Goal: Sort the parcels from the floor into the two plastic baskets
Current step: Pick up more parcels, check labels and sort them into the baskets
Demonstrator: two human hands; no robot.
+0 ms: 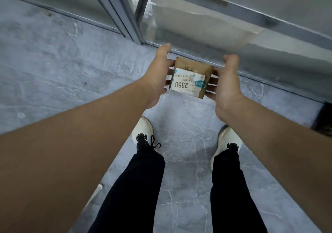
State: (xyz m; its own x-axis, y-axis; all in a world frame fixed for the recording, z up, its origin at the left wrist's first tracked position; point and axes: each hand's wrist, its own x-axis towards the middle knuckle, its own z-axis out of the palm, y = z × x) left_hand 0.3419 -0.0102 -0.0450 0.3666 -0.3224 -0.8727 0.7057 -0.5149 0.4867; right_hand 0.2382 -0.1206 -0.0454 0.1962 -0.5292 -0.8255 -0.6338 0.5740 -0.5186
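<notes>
A small brown cardboard parcel [192, 78] with a white label reading 2350 is held in the air above the grey floor, between both hands. My left hand [158, 76] supports its left side with fingers curled under it. My right hand [226, 85] holds its right side, fingers reaching beneath. No basket is in view.
Grey marble-look floor tiles [53, 62] lie all around. A metal-framed glass partition [125, 17] runs across the top, its bottom rail just beyond the parcel. My two feet in white shoes [143, 135] stand below the parcel. A dark object [323, 119] sits at the right edge.
</notes>
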